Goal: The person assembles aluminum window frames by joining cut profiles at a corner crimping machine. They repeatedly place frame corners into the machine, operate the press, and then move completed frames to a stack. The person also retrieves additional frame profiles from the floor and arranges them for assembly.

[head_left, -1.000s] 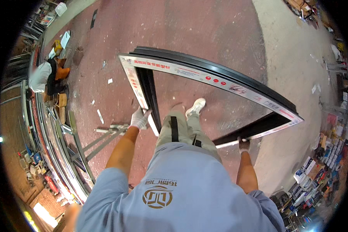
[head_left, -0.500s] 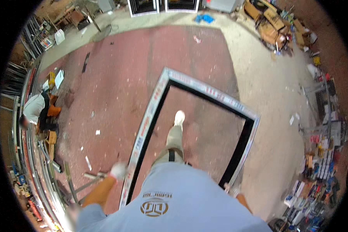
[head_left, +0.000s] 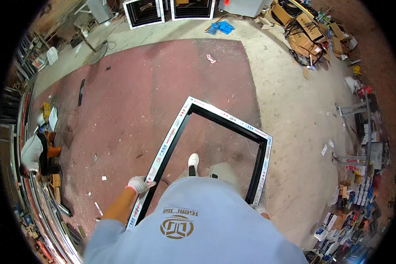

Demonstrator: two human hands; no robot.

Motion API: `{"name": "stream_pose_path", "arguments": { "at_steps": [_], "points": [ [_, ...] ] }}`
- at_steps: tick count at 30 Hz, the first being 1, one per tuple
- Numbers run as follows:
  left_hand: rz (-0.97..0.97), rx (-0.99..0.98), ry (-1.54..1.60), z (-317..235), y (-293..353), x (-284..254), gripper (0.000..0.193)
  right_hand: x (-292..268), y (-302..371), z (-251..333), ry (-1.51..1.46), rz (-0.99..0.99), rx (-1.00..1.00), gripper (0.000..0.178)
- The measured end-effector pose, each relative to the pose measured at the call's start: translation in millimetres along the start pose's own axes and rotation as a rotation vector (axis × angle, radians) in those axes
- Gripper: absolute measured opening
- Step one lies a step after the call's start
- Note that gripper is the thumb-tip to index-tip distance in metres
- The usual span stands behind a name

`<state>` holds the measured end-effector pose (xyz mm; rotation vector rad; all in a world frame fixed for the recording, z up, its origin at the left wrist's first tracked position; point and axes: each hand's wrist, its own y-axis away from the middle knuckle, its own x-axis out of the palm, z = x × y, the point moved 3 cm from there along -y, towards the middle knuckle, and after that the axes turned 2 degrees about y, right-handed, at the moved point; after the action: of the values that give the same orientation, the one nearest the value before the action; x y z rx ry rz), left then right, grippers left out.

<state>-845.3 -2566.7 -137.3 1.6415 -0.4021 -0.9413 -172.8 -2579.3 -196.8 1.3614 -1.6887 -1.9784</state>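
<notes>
I carry a rectangular window frame (head_left: 168, 141), black on its inner side and covered with printed white film on its outer face. Its far corner points away from me, and my body stands at its near end. My left hand (head_left: 140, 185), in a white knitted glove, grips the left bar, with the fingers lying over the film. On the right bar, close to my side, is my right hand (head_left: 260, 208), also gloved; my shirt hides part of it, but it is closed around the bar. My white shoe (head_left: 193, 160) shows through the opening.
More window frames (head_left: 145, 13) stand at the far edge. Blue plastic (head_left: 221, 27) lies near them, with a cardboard heap (head_left: 307, 33) to its right. Another person (head_left: 34, 152) bends beside long metal profiles (head_left: 42, 207) on the left. A metal rack (head_left: 366, 132) stands on the right.
Walking has shifted the view, and the floor things have slid left in it. The frame's far corner sits nearer to me. My left hand, blurred before, now rests steady on the left bar.
</notes>
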Motion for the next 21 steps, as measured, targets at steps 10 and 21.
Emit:
{"name": "stream_pose_path", "arguments": {
  "at_steps": [10,21],
  "points": [
    [-0.219,0.089,-0.017,-250,-124,-236,0.063,-166,-164,195,-0.037,-0.131,0.029,0.099],
    [-0.264,0.024,0.446,-522,-176,-454,0.067,-422,-352,372,0.061,-0.063,-0.006,0.086]
  ]
}}
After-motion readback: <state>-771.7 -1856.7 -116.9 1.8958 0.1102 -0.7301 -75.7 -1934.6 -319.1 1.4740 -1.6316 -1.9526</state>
